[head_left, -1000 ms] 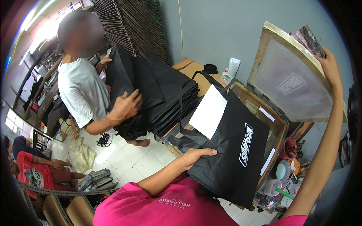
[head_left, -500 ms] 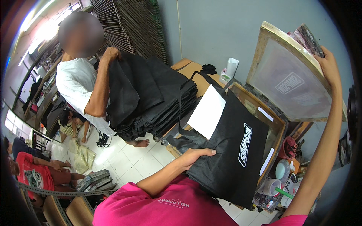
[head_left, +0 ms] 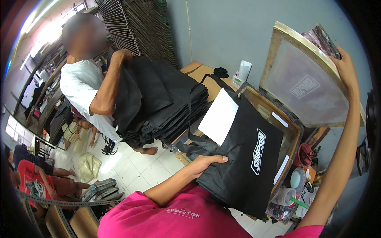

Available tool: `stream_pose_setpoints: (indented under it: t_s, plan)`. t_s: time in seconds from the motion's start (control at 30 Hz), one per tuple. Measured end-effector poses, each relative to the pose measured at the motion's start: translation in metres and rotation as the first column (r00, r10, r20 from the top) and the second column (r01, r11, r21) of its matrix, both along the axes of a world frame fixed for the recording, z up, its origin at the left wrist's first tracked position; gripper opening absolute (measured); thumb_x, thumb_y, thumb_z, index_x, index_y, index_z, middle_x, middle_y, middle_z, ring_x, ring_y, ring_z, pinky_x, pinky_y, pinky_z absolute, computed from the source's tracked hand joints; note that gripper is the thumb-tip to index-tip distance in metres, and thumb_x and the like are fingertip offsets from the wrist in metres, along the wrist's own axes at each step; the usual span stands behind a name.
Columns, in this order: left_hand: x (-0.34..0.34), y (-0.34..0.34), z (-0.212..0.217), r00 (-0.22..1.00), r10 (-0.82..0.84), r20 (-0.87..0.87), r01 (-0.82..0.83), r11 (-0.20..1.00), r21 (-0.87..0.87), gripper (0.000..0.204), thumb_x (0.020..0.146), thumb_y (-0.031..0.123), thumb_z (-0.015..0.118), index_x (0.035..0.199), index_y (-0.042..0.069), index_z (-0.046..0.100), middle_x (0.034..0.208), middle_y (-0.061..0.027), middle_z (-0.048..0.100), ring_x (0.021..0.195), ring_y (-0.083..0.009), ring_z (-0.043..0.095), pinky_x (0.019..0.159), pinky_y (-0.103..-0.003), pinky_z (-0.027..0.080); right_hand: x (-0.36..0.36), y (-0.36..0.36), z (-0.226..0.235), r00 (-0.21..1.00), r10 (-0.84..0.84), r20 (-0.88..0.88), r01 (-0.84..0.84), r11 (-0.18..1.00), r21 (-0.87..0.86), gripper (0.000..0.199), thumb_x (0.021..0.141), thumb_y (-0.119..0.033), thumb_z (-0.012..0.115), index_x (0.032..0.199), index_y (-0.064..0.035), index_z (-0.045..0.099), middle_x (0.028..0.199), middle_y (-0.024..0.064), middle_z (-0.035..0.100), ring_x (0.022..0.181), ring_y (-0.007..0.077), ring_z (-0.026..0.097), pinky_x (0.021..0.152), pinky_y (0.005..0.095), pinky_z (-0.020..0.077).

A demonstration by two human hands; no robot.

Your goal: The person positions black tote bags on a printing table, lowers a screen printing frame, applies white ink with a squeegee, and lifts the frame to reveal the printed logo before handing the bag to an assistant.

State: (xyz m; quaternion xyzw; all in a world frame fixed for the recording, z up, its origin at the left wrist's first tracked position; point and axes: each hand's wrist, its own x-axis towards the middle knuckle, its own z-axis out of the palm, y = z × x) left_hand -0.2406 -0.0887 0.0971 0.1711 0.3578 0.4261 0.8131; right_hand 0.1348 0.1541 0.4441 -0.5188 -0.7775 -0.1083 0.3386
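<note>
My left hand (head_left: 203, 164) grips the near side of a black tote bag (head_left: 234, 174), thumb lying on top of the cloth. The bag carries a white printed logo and slants over a wooden-edged printing bed (head_left: 295, 150). A white sheet (head_left: 219, 117) sticks out at its mouth, beside the looped handles. At the upper right, my right hand (head_left: 346, 69) is closed on the edge of a raised screen printing frame (head_left: 274, 51), whose mesh shows the same logo. A stained squeegee (head_left: 323, 41) rests behind the frame's top edge, by my right fingertips; whether they touch it I cannot tell.
Across from me a person in a white shirt (head_left: 81, 81) handles a thick stack of black bags (head_left: 174, 95). Tubs and a green-handled tool (head_left: 298, 203) crowd the lower right. People sit on the tiled floor (head_left: 137, 170) at left, beyond a metal shelf (head_left: 59, 202).
The person opposite has shifted their hand and the top bag slightly. People on the floor at left have moved. My hands, the bag and the raised frame stay almost still.
</note>
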Motion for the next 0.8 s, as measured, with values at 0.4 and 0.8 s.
stream_pose_setpoints:
  t_s: [0.4,0.8]
  plan:
    - [0.001,0.0,0.008,1.0,-0.028,0.005,0.028,1.0,0.007,0.04,0.089,0.01,0.075,0.121,-0.011,0.065,0.115,-0.0187,0.072,0.1,-0.0266,0.073,0.094,-0.038,0.059,0.001,-0.003,0.002,1.0,-0.02,0.005,0.02,1.0,-0.015,0.044,0.087,-0.02,0.067,0.119,0.0097,0.066,0.105,0.0192,0.073,0.094,0.0215,0.068,0.091,0.033,0.0486]
    - [0.004,0.0,0.019,0.998,-0.02,-0.059,0.021,0.999,0.027,0.035,0.088,0.012,0.075,0.116,-0.008,0.069,0.11,-0.017,0.074,0.095,-0.0258,0.074,0.089,-0.037,0.06,-0.004,-0.014,0.005,1.0,-0.025,0.004,0.025,0.999,-0.042,0.049,0.088,-0.023,0.068,0.124,0.0103,0.065,0.111,0.0198,0.073,0.1,0.0246,0.068,0.095,0.0342,0.048]
